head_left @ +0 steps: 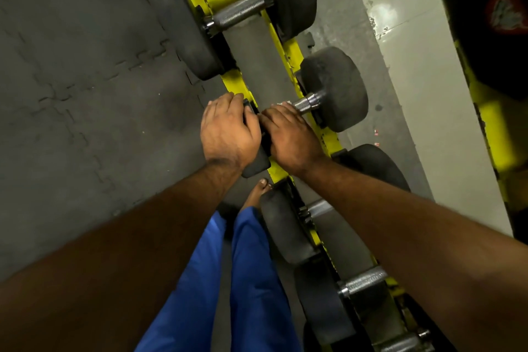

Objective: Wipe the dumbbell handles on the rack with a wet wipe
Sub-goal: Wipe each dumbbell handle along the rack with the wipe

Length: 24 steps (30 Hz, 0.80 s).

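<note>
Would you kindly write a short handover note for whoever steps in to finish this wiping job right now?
Left hand grips the near black rubber head of the middle dumbbell on the yellow steel rack. Right hand curls round its knurled metal handle; a white sliver at the fingertips is probably the wet wipe. Which handles are already wiped cannot be told. Left: finish this handle, then the remaining ones.

The person's forearms are bare, with no sleeves, watch or bands at the wrists. The left hand [228,130] and right hand [288,134] wear no gloves or rings. Loose bright blue trousers [228,280] cover both legs. Just beside the yellow dumbbell rack [234,83], a bare foot [255,194] shows its toes.
</note>
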### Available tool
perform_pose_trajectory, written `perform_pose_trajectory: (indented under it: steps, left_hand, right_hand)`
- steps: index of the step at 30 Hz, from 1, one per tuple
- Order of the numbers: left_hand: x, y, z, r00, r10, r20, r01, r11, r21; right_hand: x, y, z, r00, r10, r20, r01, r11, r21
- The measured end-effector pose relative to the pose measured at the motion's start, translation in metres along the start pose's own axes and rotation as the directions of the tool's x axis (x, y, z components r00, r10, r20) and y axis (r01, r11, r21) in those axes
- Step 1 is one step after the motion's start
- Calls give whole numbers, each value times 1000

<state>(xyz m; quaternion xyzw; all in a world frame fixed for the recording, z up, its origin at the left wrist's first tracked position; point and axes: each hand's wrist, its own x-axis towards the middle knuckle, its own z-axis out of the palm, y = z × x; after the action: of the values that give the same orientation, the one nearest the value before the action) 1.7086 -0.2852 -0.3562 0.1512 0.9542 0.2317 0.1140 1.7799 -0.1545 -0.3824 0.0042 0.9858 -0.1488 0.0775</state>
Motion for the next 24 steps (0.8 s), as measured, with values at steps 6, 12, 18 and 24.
perform_pose_trajectory:
  steps: [6,12,18,24]
  left_hand:
    - [0,-2,3,1000,14,-15,-14,1000,-3]
    - [-1,-1,2,1000,13,-23,-13,1000,-1]
    - [-1,-2,3,1000,19,-20,-19,1000,1]
    - [0,-1,1,1000,14,7,-14,1000,6]
  right_hand:
    - [-1,15,-11,996,-91,23,93,990,-103]
    - [-5,7,-18,997,69,46,-62,988,-141]
    - [-3,24,-24,983,183,-18,-184,976,-118]
    - [-11,28,-16,999,-30,-26,30,1000,-5]
